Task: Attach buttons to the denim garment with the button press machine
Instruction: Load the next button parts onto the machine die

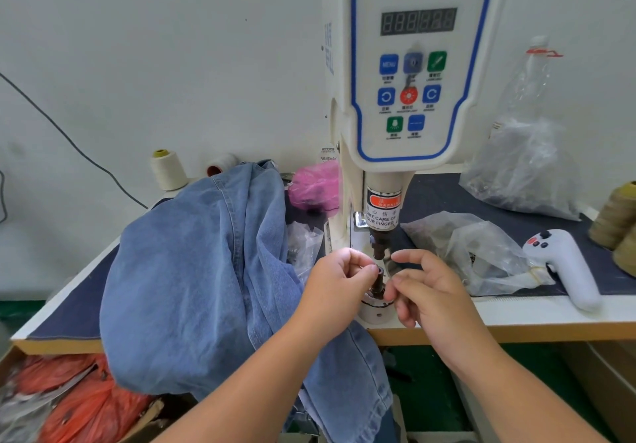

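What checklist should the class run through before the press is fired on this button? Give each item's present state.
1. Button part seated on the lower die: cannot tell; the left hand pinches a small dark piece at its top.
2. Fingers out from under the punch: not ok; the right hand also has fingertips beside the die.
3. Denim garment laid over the die: not ok; it lies heaped to the left on the table.
4. Machine powered: cannot tell; the display shows no readable digits.
5. Spare parts at hand: ok; a clear plastic bag sits right of the die.
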The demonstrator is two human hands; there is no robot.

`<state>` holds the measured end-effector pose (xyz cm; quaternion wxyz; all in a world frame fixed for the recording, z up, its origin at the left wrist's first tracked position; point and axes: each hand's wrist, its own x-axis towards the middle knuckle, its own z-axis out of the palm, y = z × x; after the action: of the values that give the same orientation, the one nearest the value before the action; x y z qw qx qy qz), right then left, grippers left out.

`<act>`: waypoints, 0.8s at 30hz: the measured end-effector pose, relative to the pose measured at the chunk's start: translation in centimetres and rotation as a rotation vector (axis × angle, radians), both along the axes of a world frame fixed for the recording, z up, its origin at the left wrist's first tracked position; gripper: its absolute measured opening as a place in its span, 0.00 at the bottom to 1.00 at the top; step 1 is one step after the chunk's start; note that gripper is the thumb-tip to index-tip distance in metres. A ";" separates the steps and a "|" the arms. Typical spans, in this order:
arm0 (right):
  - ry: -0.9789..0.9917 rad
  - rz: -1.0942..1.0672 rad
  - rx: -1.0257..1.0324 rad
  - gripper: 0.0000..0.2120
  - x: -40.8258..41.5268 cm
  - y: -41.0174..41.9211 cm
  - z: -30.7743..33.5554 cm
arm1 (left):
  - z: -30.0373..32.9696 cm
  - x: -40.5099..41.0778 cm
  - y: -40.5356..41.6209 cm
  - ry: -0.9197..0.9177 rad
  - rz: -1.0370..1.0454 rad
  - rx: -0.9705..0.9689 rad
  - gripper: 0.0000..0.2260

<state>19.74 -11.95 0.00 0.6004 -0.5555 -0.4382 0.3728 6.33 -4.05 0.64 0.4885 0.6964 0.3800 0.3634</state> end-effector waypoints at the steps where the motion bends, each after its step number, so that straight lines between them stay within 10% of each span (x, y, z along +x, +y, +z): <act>1: 0.003 0.000 -0.001 0.13 0.0 0.0 0.0 | -0.1 0.1 0.0 -0.008 0.005 -0.005 0.04; 24: 0.674 0.145 -0.072 0.07 -0.5 0.9 0.9 | 0.2 0.5 -0.3 -0.104 -0.025 -0.016 0.01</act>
<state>19.21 -11.04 0.87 0.6633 -0.3895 -0.2402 0.5921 6.81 -4.38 0.82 0.5173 0.6774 0.3484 0.3900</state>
